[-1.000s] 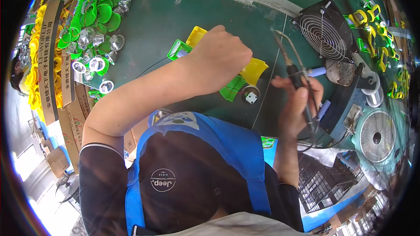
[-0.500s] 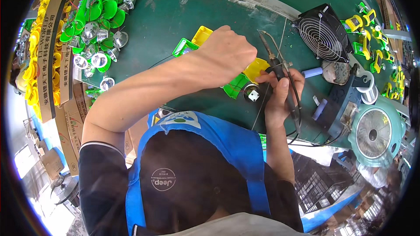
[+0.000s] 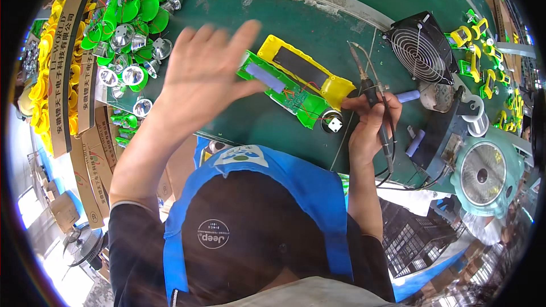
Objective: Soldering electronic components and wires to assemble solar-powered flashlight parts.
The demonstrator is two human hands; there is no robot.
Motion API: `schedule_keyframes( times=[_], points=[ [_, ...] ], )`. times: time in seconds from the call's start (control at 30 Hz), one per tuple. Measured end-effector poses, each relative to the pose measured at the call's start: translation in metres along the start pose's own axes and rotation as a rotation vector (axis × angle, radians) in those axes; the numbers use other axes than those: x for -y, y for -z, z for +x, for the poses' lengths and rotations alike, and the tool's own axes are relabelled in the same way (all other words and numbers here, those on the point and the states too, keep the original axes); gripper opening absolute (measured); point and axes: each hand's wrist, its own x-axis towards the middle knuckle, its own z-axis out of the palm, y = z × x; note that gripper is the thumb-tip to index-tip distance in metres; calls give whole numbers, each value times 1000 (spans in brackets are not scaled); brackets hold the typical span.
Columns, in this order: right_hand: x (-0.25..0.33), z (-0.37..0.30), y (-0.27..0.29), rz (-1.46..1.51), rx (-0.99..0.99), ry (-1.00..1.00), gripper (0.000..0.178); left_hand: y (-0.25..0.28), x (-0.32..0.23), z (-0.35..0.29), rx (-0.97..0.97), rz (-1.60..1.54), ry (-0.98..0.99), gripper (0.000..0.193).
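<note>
My left hand (image 3: 202, 77), smeared by motion, is above the bench left of the work, its fingers spread and holding nothing. Its thumb comes close to a purple battery cell (image 3: 266, 78) lying in a green housing half (image 3: 307, 118). That half also carries a small circuit board (image 3: 296, 100), thin red wires and a round black lamp head (image 3: 331, 120). Alongside lies a yellow housing half (image 3: 276, 44) with a dark strip (image 3: 301, 61) inside. My right hand (image 3: 371, 122) is closed around a black soldering iron (image 3: 368, 88), tip pointing up and away, its fingertips near the yellow half.
Green housings with silver reflectors (image 3: 133, 74) pile up at the left, beside cardboard dividers (image 3: 68, 68) and yellow parts. A black fan (image 3: 420, 45), a loose purple cell (image 3: 408, 96), a solder spool (image 3: 478, 116) and a pale green fan (image 3: 483, 170) stand on the right.
My left hand has swung left off the housing halves and spread its fingers, uncovering the cell and circuit board. My right hand keeps hold of the soldering iron, almost in place.
</note>
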Motion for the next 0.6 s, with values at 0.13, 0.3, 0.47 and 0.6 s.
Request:
schedule_keyframes(
  times=[0.13, 0.3, 0.47, 0.6],
  points=[
    [-1, 1, -2, -27, 9, 3, 37, -14, 14, -39, 185, -649, 228, 41],
    [4, 0, 4, 75, -25, -7, 36, -25, 15, -34, -52, -1176, 64, 14],
    [22, -12, 24, 58, 33, -58, 37, -30, 10, -4, -142, -834, -440, 13],
    [28, -4, 34, 56, 148, -176, 31, -42, -1, 3, -50, -756, -483, 12]
  ],
)
